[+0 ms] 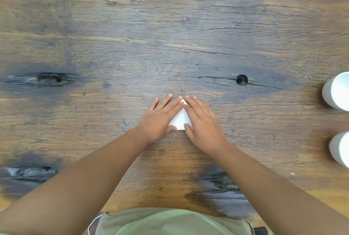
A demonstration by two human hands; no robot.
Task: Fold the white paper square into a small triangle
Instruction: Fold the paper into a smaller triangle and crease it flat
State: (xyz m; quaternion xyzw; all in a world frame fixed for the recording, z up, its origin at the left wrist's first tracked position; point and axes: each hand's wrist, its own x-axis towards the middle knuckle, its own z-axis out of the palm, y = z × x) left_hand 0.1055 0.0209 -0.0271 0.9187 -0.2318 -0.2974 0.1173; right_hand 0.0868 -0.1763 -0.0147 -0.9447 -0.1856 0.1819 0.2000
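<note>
In the head view, the white paper (181,119) lay flat on the wooden bench (170,45), already shaped as a small triangle with its tip pointing toward the far edge, closer to the near edge than the far one. The left hand (160,117) lay spread and flat over the paper's left side, fingers extended, gripping nothing. The right hand (202,121) lay likewise, palm down on the paper's right side, its fingertips meeting the left ones near the tip. Two white cups (337,91) stood at the bench's right edge, well apart from the paper.
</note>
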